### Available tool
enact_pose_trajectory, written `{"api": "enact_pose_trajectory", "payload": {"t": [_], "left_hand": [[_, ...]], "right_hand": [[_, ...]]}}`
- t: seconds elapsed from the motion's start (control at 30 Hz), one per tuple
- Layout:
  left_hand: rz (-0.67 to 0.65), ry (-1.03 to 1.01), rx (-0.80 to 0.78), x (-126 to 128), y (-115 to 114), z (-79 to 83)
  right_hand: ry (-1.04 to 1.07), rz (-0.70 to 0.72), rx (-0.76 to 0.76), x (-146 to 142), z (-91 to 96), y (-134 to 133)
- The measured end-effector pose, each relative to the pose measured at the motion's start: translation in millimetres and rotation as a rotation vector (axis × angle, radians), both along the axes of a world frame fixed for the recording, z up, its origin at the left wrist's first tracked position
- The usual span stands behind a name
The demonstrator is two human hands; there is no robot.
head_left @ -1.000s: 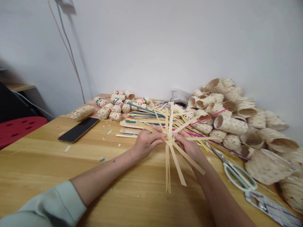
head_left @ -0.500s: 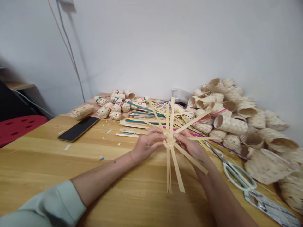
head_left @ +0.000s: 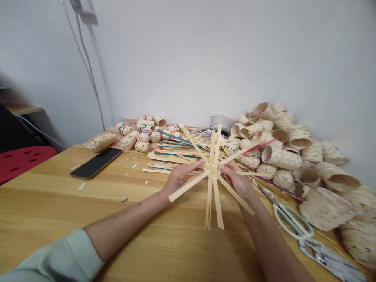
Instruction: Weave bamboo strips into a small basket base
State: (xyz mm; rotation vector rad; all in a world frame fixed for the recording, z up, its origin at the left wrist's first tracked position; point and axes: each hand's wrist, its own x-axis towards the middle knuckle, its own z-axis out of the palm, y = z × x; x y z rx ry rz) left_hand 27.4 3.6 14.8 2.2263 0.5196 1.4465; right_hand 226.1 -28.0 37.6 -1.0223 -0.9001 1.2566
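Between my two hands is a star-shaped weave of pale bamboo strips [head_left: 212, 171], held up above the table. Its strips fan out from a small woven ring at the centre. My left hand [head_left: 182, 175] grips the weave at the left of the centre, with one strip running down-left in front of the palm. On the other side, my right hand [head_left: 235, 179] pinches it near the ring, its fingers partly behind the strips. Beyond the hands lies a heap of loose flat strips [head_left: 167, 156], mostly pale, some blue and pink.
Woven bamboo tubes [head_left: 282, 156] are piled at the right, before the wall. Scissors [head_left: 292, 221] and a printed packet [head_left: 331, 260] lie nearer. A phone [head_left: 96, 162] rests at the left, with small banded woven pieces [head_left: 129, 140] behind it. Strip scraps dot the wooden table [head_left: 141, 235].
A strip now points down-left across my left hand, where none showed before. My left fingers have shifted beside the weave's centre. The whole view has moved slightly.
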Motion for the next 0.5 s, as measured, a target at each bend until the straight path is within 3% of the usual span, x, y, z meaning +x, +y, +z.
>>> {"api": "enact_pose_trajectory", "payload": {"t": [0.2, 0.33, 0.5], "left_hand": [[0.084, 0.01, -0.143, -3.6, -3.8, 7.5], [0.004, -0.16, -0.194, -28.1, -10.2, 5.7], [0.101, -0.19, -0.367, -48.3, -5.1, 4.0]], "right_hand": [[0.061, 0.024, 0.0, 4.7, -1.3, -1.2], [0.119, 0.032, -0.001, 5.4, 1.4, -3.4], [0.099, 0.146, -0.013, -3.4, 2.6, -9.1]]}}
